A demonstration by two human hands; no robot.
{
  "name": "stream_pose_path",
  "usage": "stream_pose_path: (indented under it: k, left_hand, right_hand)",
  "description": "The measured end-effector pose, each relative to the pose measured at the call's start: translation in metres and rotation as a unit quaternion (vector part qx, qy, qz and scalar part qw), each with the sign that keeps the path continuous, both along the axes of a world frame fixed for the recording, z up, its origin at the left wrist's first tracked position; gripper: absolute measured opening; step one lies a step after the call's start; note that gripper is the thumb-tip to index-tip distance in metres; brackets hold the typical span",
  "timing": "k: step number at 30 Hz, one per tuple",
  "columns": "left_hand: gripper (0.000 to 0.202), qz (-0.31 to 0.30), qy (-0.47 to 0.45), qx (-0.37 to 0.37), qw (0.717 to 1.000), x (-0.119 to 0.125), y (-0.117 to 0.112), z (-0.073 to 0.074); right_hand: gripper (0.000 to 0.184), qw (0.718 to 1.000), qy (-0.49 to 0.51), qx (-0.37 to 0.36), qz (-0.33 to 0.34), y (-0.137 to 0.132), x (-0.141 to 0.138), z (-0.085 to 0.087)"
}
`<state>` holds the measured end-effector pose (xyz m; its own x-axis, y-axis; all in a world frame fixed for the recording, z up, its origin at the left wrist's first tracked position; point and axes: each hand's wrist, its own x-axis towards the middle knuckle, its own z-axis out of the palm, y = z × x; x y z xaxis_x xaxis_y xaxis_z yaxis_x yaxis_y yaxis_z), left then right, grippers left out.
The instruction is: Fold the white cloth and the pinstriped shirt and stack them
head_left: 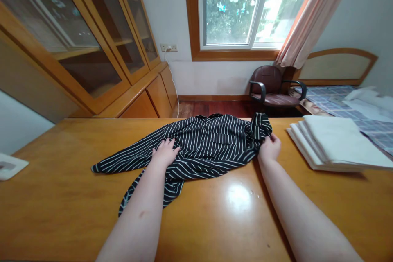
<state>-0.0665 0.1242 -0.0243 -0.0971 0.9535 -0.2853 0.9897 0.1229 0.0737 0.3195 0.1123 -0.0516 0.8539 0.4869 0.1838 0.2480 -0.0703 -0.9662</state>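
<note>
A black garment with thin white stripes (202, 143) lies crumpled across the middle of a wooden table (61, 196). My left hand (165, 152) rests flat on its left part, fingers stretched out on the cloth. My right hand (269, 147) is at the garment's right end, fingers closed on a bunched fold of the striped cloth. One long strip of the garment trails toward the table's left, another hangs back toward me under my left forearm.
A stack of folded white cloth (334, 143) sits on the table at the right. A white object (9, 166) lies at the left edge. Beyond the table stand a glass-fronted wooden cabinet (92, 49), a dark armchair (272, 88) and a bed (337, 94).
</note>
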Motion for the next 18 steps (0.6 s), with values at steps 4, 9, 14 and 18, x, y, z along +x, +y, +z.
stream_pose_path:
  k: [4,9,14,18]
  left_hand:
    - [0.066,0.004,0.004,0.002,1.0,0.002,0.0,0.002]
    - [0.051,-0.049,-0.003,0.078,0.996,0.008,-0.003,0.014]
    - [0.04,-0.074,-0.021,0.066,0.995,0.016,-0.011,0.025]
    - [0.049,-0.081,-0.021,0.033,0.996,0.015,-0.014,0.02]
  right_hand:
    - [0.047,0.968,-0.228,-0.008,0.101,-0.007,-0.016,0.008]
    - [0.029,0.825,-0.433,-0.144,0.333,-0.025,-0.053,0.02]
    - [0.041,0.77,-0.454,-0.302,0.332,-0.027,-0.057,0.017]
    - [0.062,0.766,-0.428,-0.316,0.362,-0.014,-0.037,0.009]
